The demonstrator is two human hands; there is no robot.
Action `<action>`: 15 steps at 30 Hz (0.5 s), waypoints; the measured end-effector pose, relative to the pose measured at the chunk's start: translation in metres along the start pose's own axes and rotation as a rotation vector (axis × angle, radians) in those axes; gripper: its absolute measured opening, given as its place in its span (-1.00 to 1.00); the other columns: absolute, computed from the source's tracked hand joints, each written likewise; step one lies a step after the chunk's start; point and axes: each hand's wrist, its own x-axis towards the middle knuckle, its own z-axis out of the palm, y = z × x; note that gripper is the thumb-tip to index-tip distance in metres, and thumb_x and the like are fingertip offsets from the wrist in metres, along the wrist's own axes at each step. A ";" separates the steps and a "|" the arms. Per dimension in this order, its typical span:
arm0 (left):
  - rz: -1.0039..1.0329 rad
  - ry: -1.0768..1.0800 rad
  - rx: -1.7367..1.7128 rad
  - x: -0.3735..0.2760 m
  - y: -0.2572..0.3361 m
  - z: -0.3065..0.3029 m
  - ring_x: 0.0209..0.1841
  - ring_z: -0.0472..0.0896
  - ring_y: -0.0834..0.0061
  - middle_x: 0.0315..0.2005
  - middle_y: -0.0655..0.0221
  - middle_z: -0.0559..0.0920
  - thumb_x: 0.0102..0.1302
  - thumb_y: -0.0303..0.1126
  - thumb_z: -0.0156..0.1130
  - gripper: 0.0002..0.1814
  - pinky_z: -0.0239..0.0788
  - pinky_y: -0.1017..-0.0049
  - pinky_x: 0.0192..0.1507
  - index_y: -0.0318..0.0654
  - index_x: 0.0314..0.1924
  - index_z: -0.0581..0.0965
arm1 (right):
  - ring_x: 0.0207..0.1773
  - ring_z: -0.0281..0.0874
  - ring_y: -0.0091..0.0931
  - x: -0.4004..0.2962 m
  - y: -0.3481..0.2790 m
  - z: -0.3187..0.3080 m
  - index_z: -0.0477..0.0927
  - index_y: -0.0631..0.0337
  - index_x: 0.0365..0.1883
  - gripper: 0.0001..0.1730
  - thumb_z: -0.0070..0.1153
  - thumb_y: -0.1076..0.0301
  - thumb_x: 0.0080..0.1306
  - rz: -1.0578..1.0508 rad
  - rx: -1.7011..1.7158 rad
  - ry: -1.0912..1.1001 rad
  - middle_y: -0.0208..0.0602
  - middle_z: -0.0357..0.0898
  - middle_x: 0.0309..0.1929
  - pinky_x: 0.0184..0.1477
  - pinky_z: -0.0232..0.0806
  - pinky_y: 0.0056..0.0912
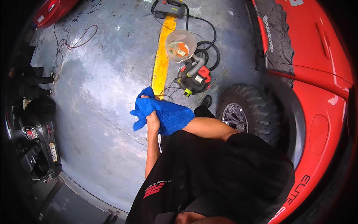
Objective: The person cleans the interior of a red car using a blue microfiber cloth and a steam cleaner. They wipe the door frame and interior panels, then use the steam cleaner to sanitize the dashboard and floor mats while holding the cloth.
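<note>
A blue microfibre towel (173, 114) lies draped and bunched over my right forearm (209, 127), in front of my body. My left hand (153, 121) grips the towel from the near left side, its fingers partly tucked into the folds. The towel covers most of my right hand. Some fingers (145, 97) show at the cloth's far left edge, but whose hand they belong to is not plain. Whether my right hand holds the cloth is hidden.
A wet/dry vacuum (195, 78), a translucent bucket (181, 36) with orange and pale items, and a grey machine (169, 9) stand ahead near a yellow floor stripe (160, 67). Hoses coil there. A red vehicle's tyre (251, 112) is close right; a dark car (42, 145) stands left.
</note>
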 end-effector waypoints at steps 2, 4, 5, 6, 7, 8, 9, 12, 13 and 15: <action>-0.032 -0.002 -0.059 0.006 -0.007 -0.022 0.41 0.34 0.21 0.35 0.11 0.37 0.50 -0.15 -0.01 -0.39 0.16 0.25 0.42 -0.35 0.42 0.27 | 0.13 0.51 -0.46 0.020 0.011 0.021 0.45 0.25 0.25 -0.28 0.27 -0.09 0.33 -0.003 -0.009 -0.012 -0.23 0.53 0.10 0.17 0.38 -0.37; -0.079 0.002 -0.141 0.011 -0.016 -0.041 0.40 0.34 0.23 0.35 0.13 0.37 0.49 -0.13 0.00 -0.37 0.17 0.25 0.42 -0.34 0.42 0.27 | 0.13 0.51 -0.45 0.044 0.026 0.044 0.44 0.25 0.26 -0.27 0.27 -0.10 0.33 -0.003 -0.028 -0.022 -0.22 0.53 0.11 0.17 0.38 -0.37; -0.105 0.016 -0.187 0.014 -0.022 -0.050 0.40 0.35 0.24 0.35 0.15 0.37 0.49 -0.12 0.00 -0.37 0.18 0.26 0.42 -0.34 0.42 0.26 | 0.13 0.51 -0.45 0.058 0.032 0.053 0.43 0.25 0.26 -0.26 0.27 -0.10 0.33 -0.003 -0.055 -0.026 -0.21 0.52 0.12 0.17 0.38 -0.37; -0.132 0.027 -0.237 0.017 -0.028 -0.060 0.40 0.35 0.25 0.35 0.16 0.37 0.48 -0.11 0.01 -0.36 0.18 0.26 0.41 -0.34 0.43 0.26 | 0.13 0.51 -0.45 0.070 0.037 0.062 0.43 0.26 0.27 -0.26 0.27 -0.11 0.32 -0.004 -0.097 -0.028 -0.21 0.52 0.12 0.17 0.38 -0.37; -0.170 0.039 -0.293 0.019 -0.035 -0.069 0.39 0.35 0.26 0.35 0.17 0.37 0.48 -0.10 0.01 -0.35 0.19 0.26 0.41 -0.33 0.43 0.26 | 0.14 0.51 -0.45 0.083 0.039 0.069 0.42 0.26 0.27 -0.25 0.27 -0.11 0.32 -0.002 -0.142 -0.037 -0.20 0.52 0.13 0.17 0.38 -0.37; -0.196 0.062 -0.342 0.021 -0.042 -0.081 0.39 0.36 0.27 0.35 0.19 0.37 0.48 -0.09 0.02 -0.34 0.20 0.26 0.41 -0.33 0.43 0.26 | 0.14 0.51 -0.44 0.089 0.040 0.071 0.42 0.26 0.28 -0.24 0.27 -0.12 0.32 0.018 -0.203 -0.049 -0.20 0.52 0.14 0.17 0.38 -0.36; -0.218 0.091 -0.407 0.024 -0.050 -0.094 0.39 0.36 0.29 0.35 0.20 0.37 0.47 -0.08 0.02 -0.34 0.20 0.26 0.41 -0.33 0.43 0.26 | 0.17 0.50 -0.41 0.092 0.034 0.070 0.35 0.24 0.33 -0.16 0.27 -0.17 0.30 0.059 -0.287 -0.086 -0.14 0.47 0.19 0.17 0.38 -0.33; 0.027 0.007 -0.716 0.042 -0.039 -0.122 0.29 0.47 0.21 0.28 0.18 0.46 0.45 0.07 0.08 -0.30 0.28 0.16 0.36 -0.30 0.37 0.31 | 0.32 0.38 -0.22 0.096 -0.001 0.054 0.04 0.08 0.54 0.16 0.26 -0.35 0.19 0.253 -0.468 -0.196 0.10 0.22 0.43 0.21 0.35 -0.10; -0.086 0.025 -0.731 0.048 -0.023 -0.128 0.34 0.43 0.18 0.32 0.14 0.43 0.44 0.11 0.08 -0.26 0.23 0.12 0.40 -0.30 0.39 0.30 | 0.34 0.35 -0.20 0.109 0.008 0.027 0.07 0.00 0.53 0.11 0.27 -0.33 0.19 0.168 -0.498 -0.158 0.01 0.29 0.41 0.21 0.34 -0.02; -0.075 0.105 -0.737 0.052 -0.022 -0.144 0.39 0.36 0.09 0.36 0.07 0.37 0.41 0.16 0.07 -0.18 0.18 0.07 0.43 -0.30 0.44 0.22 | 0.17 0.48 -0.39 0.105 -0.009 -0.002 0.25 -0.05 0.44 -0.21 0.22 -0.11 0.35 0.153 -0.505 0.028 -0.23 0.49 0.19 0.07 0.41 -0.26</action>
